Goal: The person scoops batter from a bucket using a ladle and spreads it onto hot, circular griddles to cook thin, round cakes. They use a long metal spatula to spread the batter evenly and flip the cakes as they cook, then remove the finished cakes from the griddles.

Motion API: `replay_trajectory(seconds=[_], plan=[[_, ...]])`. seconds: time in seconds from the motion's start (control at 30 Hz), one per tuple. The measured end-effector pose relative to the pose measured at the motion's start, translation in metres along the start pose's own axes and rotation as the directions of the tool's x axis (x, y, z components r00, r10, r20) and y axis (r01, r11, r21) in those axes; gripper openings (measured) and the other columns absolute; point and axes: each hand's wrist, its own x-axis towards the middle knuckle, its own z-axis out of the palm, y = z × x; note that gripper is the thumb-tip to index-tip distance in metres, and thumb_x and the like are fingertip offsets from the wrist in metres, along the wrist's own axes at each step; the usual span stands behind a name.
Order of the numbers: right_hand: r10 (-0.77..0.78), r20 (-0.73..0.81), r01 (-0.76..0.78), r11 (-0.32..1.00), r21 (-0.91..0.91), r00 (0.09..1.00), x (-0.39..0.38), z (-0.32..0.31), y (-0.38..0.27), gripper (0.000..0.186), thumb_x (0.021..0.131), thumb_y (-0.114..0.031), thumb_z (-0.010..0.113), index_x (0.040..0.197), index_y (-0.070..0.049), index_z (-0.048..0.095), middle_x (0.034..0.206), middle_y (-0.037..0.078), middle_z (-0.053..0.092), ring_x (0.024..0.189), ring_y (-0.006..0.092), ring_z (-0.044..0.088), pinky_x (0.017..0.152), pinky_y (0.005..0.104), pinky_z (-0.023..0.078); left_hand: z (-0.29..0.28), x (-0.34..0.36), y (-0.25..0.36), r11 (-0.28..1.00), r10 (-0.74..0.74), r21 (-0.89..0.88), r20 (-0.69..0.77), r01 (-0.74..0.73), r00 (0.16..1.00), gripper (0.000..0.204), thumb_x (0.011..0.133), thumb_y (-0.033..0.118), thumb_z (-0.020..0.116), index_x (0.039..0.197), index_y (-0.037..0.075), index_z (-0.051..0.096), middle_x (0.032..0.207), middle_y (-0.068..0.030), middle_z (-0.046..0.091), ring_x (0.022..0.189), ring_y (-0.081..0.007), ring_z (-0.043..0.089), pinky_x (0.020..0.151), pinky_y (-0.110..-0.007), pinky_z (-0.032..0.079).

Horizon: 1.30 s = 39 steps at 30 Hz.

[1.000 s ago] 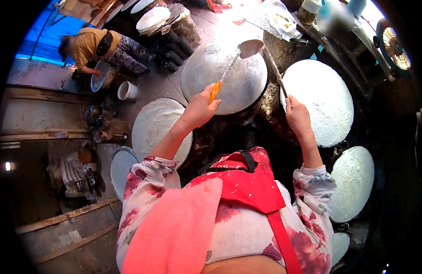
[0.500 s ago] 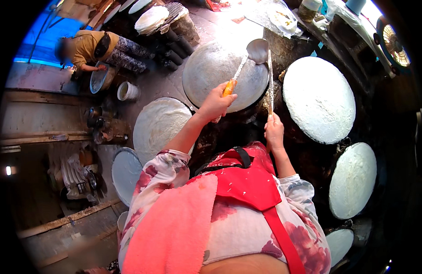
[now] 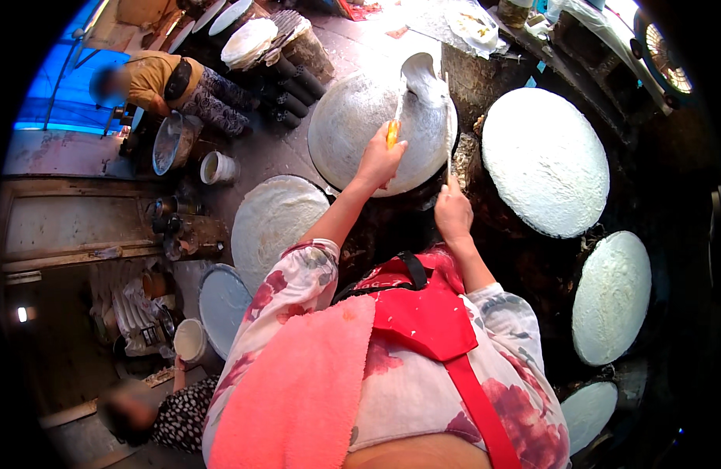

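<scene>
While the left hand point(image 3: 378, 160) closes its fingers around the orange grip of a long-handled ladle point(image 3: 417, 72), the ladle's shaft runs from the hand up and slightly rightward in the frame. Its bowl sits over the upper right part of the round grey griddle point(image 3: 353, 125), where pale batter point(image 3: 432, 95) lies. The ladle's long axis thus points away from the person, toward the top centre of the frame. The right hand point(image 3: 453, 215), lower and to the right, is curled around a thin stick-like tool point(image 3: 449, 152) at the griddle's right rim. The left hand is nearer the batter. A white batter-coated disc point(image 3: 545, 160) lies further right.
</scene>
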Motion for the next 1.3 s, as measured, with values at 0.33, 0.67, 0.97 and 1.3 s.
replay_trajectory(seconds=[0.33, 0.67, 0.97, 1.3], plan=[[-0.080, 0.023, 0.083, 0.987, -0.139, 0.997, 0.025, 0.005, -0.012, 0.023, 0.092, -0.019, 0.038, 0.108, -0.006, 0.048, 0.081, 0.022, 0.065, 0.077, 0.0381, 0.065, 0.067, 0.0497, 0.050, -0.013, 0.015, -0.004, 0.999, -0.033, -0.020, -0.074, 0.031, 0.997, 0.049, 0.085, 0.016, 0.060, 0.131, 0.006, 0.045, 0.067, -0.0029, 0.052, 0.045, -0.0106, 0.046, 0.039, -0.028, 0.041], [-0.109, 0.131, 0.140, 0.957, -0.253, 0.985, 0.054, 0.009, -0.023, 0.028, 0.093, -0.016, 0.038, 0.111, 0.003, 0.049, 0.076, 0.022, 0.065, 0.072, 0.0376, 0.066, 0.065, 0.0475, 0.052, -0.035, 0.028, -0.024, 0.993, -0.089, -0.087, -0.148, 0.076, 0.985, 0.045, 0.086, 0.016, 0.060, 0.128, 0.006, 0.046, 0.069, -0.0036, 0.052, 0.044, -0.0108, 0.046, 0.039, -0.027, 0.040], [-0.161, 0.174, 0.206, 0.937, -0.282, 0.971, 0.077, -0.001, -0.029, 0.026, 0.093, -0.015, 0.038, 0.105, 0.005, 0.050, 0.077, 0.023, 0.065, 0.072, 0.0371, 0.066, 0.065, 0.0475, 0.052, -0.057, 0.022, -0.025, 0.976, -0.177, -0.158, -0.168, 0.151, 0.970, 0.042, 0.087, 0.016, 0.059, 0.126, 0.008, 0.048, 0.067, -0.0001, 0.049, 0.048, -0.0078, 0.044, 0.038, -0.024, 0.039], [-0.267, 0.260, 0.345, 0.880, -0.326, 0.928, 0.091, 0.003, -0.037, 0.028, 0.089, -0.008, 0.042, 0.111, 0.008, 0.047, 0.076, 0.022, 0.066, 0.071, 0.0366, 0.067, 0.063, 0.0456, 0.053, -0.075, 0.003, -0.028, 0.937, -0.259, -0.280, -0.154, 0.210, 0.953, 0.038, 0.089, 0.019, 0.058, 0.125, 0.011, 0.048, 0.066, -0.0003, 0.048, 0.044, -0.0081, 0.044, 0.038, -0.023, 0.037]])
